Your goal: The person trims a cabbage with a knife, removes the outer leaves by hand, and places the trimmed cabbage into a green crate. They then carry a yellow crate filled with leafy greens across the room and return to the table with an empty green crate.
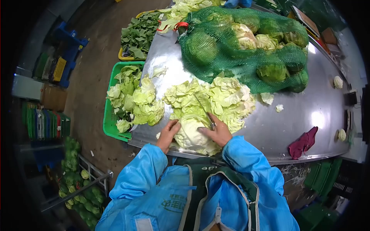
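A pale green cabbage (191, 133) sits at the front edge of the metal table, between my two hands. My left hand (169, 134) grips its left side with curled fingers. My right hand (217, 131) is closed round a knife (203, 107), its thin blade pointing up and away over the leaves, while the thumb presses on the cabbage. Loose cabbage leaves (227, 98) are heaped just beyond and to the right. More leaves (148, 104) lie at the table's left edge, partly over a green crate.
Cabbages fill a green mesh sack (241, 50) at the back. The green crate (117, 133) stands left of the metal table (277, 127), below a yellow-rimmed crate of dark leaves (139, 36). A maroon cloth (303, 143) lies on the right. A blue-gloved hand (237, 3) shows at the top.
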Demonstrator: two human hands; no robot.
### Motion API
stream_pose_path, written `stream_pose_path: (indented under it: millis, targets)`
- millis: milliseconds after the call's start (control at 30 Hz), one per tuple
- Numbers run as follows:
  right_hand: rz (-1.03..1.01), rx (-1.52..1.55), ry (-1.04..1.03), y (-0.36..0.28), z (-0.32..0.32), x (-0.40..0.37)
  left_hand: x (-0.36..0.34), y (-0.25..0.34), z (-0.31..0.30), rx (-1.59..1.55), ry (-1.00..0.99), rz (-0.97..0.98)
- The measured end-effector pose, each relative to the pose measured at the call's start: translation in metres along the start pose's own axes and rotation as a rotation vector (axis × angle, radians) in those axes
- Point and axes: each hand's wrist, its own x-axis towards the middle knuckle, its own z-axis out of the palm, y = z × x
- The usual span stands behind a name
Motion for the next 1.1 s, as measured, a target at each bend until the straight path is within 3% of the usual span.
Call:
stream_pose_path:
  millis: [67, 100, 167, 233, 300, 367, 433, 500, 567, 633, 700, 767, 833, 867, 967, 1033, 1100]
  targets:
    - [0.221, 0.122, -0.110, -0.001, -0.008, 0.001, -0.007, -0.009, 0.009, 0.095, 0.027, 0.132]
    - [0.219, 0.118, -0.100, -0.006, -0.010, -0.003, -0.011, -0.014, 0.013, 0.138, 0.043, 0.198]
    - [0.227, 0.161, -0.078, -0.019, -0.005, -0.013, -0.014, -0.017, 0.017, 0.099, 0.056, 0.206]
    - [0.201, 0.182, -0.050, -0.028, 0.001, -0.024, -0.019, -0.014, 0.013, -0.084, 0.009, 0.096]
    - [0.112, 0.009, 0.000, -0.029, 0.005, -0.027, -0.021, -0.009, 0.000, -0.097, -0.026, 0.075]
    - [0.056, 0.060, 0.025, -0.051, -0.005, -0.026, -0.024, -0.007, -0.009, -0.252, -0.222, 0.068]
    - [-0.364, -0.130, 0.228, -0.063, -0.014, -0.015, -0.023, -0.003, -0.007, -0.274, -0.284, 0.076]
    - [-0.419, -0.164, 0.195, -0.071, -0.031, 0.002, -0.014, 0.002, -0.004, -0.429, -0.504, 0.118]
    - [0.009, 0.305, -0.295, -0.082, -0.054, 0.013, -0.011, 0.014, 0.001, -0.395, -0.554, 0.110]
    - [0.036, 0.361, -0.230, -0.074, -0.057, 0.018, -0.005, 0.021, 0.000, -0.562, -0.724, -0.139]
    - [-0.013, 0.330, -0.035, -0.087, -0.066, 0.017, 0.002, 0.016, 0.011, -0.639, -0.773, -0.178]
    - [0.214, 0.325, 0.161, -0.048, -0.076, 0.034, 0.008, 0.008, 0.023, -0.801, -0.838, -0.253]
    - [0.035, -0.259, 0.288, 0.019, -0.089, 0.037, 0.013, -0.002, 0.034, -0.747, -0.814, -0.144]
    - [0.021, -0.262, 0.282, 0.007, -0.091, 0.030, 0.016, -0.008, 0.040, -0.760, -0.770, -0.132]
    - [0.141, 0.155, 0.150, -0.053, -0.103, -0.019, 0.024, -0.011, 0.047, -0.915, -0.710, -0.231]
    - [-0.030, 0.319, 0.046, -0.074, -0.090, -0.034, -0.003, 0.017, 0.069, -0.916, -0.568, -0.163]
    - [-0.265, 0.448, 0.013, -0.083, -0.070, -0.040, 0.004, 0.006, 0.062, -0.961, -0.563, -0.227]
